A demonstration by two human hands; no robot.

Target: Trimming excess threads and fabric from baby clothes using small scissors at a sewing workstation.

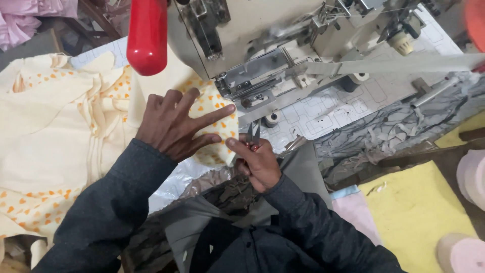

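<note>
Left hand (174,124): laid flat, fingers spread wide, pressed onto a folded piece of pale cream fabric with small orange heart print (214,126). Nothing is gripped by it; the cloth is only pinned down.

Right hand (257,162): closed around a small pair of metal thread snips with a red grip (253,135), blades pointed up toward the machine. The snip tips are seen just beside the right edge of the folded piece, touching or nearly so; which cannot be told.

The folded piece is located at the front edge of the grey-white industrial sewing machine (262,45), just below its metal presser area (252,81). More of the same cream and heart-print cloth is heaped to the left (60,131), across the table.

A glossy red rounded cylinder (147,35) is seen hanging above the heap. A white tape strip (394,64) is run across the machine to the right. Grey fabric trimmings (379,136) are piled at the right, with a yellow cloth sheet (414,212) and pink rolls (472,177) beyond.
</note>
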